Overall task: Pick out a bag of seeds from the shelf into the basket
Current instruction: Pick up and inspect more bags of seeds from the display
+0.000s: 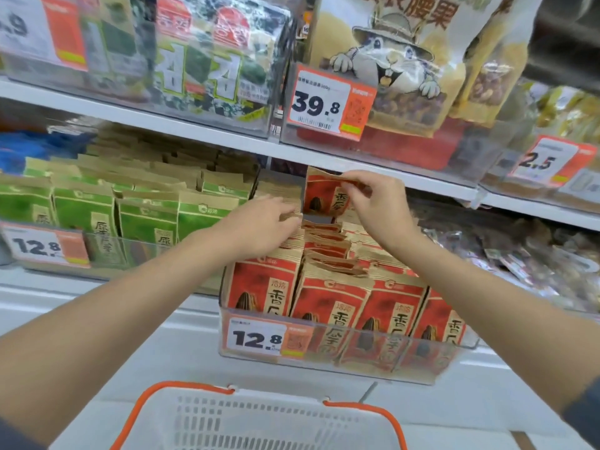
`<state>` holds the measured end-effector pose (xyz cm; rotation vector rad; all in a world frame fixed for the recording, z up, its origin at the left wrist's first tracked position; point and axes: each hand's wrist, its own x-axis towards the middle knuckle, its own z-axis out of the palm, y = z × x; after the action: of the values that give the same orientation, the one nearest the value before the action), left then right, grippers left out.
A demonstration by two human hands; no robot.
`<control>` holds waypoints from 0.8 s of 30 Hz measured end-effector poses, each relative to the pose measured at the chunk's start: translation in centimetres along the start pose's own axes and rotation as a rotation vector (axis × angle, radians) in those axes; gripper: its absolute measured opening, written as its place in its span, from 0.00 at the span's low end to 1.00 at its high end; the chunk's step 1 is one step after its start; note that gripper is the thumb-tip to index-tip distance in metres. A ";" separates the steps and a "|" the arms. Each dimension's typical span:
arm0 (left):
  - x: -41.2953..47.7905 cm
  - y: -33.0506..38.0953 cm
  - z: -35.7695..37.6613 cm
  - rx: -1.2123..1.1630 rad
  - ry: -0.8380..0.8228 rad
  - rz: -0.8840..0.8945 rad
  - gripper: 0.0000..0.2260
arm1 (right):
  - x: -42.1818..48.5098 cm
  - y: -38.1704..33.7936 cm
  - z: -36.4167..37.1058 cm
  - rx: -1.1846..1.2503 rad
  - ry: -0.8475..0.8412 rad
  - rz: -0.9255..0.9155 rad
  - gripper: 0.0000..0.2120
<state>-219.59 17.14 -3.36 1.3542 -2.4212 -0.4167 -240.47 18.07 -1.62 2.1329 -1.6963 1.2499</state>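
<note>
The right grip (373, 203) pinches the top edge of a red seed bag (319, 196), which stands raised above the back rows of matching bags in a clear tray (467, 344) on the shelf (97, 287). The left grip (269, 222), fingers straight, rests on the bags just beside it. A white basket (279, 396) with orange handles sits below the tray, whose tag (256, 339) reads 12.8.

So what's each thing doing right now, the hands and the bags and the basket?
Right hand: pinches the top of one red bag.
Red bag: upright, raised above its row.
Left hand: fingers straight, touching bag tops at the back.
Other red bags: standing in rows.
Green bags: standing in rows, untouched.
Basket: below, no bag in the part that shows.
</note>
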 end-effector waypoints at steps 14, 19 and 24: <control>-0.4 0.2 0.0 0.004 -0.008 -0.005 0.22 | 3.3 2.9 3.3 -0.373 -0.341 0.183 0.11; -0.4 0.3 0.1 0.008 -0.009 -0.016 0.22 | 5.6 3.2 5.3 -0.605 -0.508 0.316 0.09; -0.3 0.1 0.2 0.019 -0.010 -0.009 0.23 | 5.8 3.4 5.0 -0.535 -0.559 0.273 0.17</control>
<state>-219.64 17.48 -3.57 1.3742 -2.4342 -0.4055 -240.76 9.66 -2.20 2.0517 -2.2627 0.1566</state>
